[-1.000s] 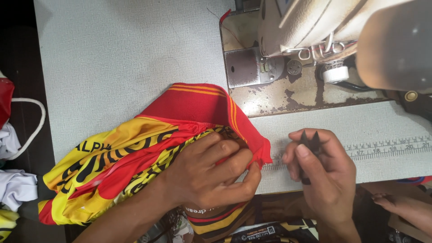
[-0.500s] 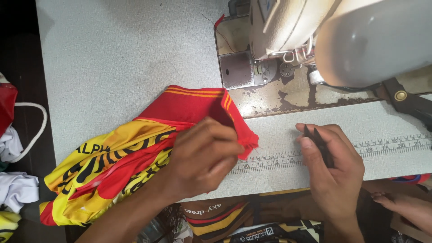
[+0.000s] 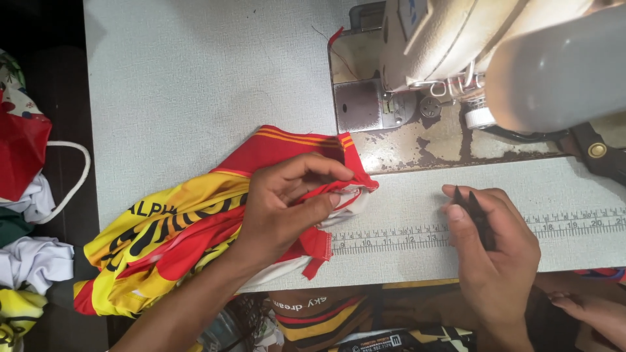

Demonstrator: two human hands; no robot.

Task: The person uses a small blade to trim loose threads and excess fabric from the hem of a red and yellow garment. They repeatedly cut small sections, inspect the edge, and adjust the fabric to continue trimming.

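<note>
The red and yellow garment (image 3: pixel 189 241) lies bunched on the pale grey table (image 3: pixel 195 78), trailing off its near edge towards the lower left, with its red collar end reaching up towards the sewing machine. The left hand (image 3: pixel 287 208) rests on top of it, and its fingers (image 3: pixel 326 171) are pinching a red hem with a strip of white lining showing beneath; how much cloth is caught in that pinch I can't make out, since the palm covers most of the fold. Black lettering and stripes run across the yellow part, half lost in the creases. Just beside the garment, to the right, a printed ruler strip (image 3: pixel 404 240) runs along the table front, and the right hand (image 3: pixel 492 254) sits over it, curled around a small dark tool (image 3: pixel 479 218), something like thread snips, though only two black tips show past the thumb. The sewing machine (image 3: pixel 469 58) fills the upper right, its head cut off by the frame and its needle area partly hidden behind the blurred grey body; the metal bed (image 3: pixel 424 140) below is worn and rusty. At the far left, a heap of other cloth pieces (image 3: pixel 26 195) lies in shadow, only partly in view.
</note>
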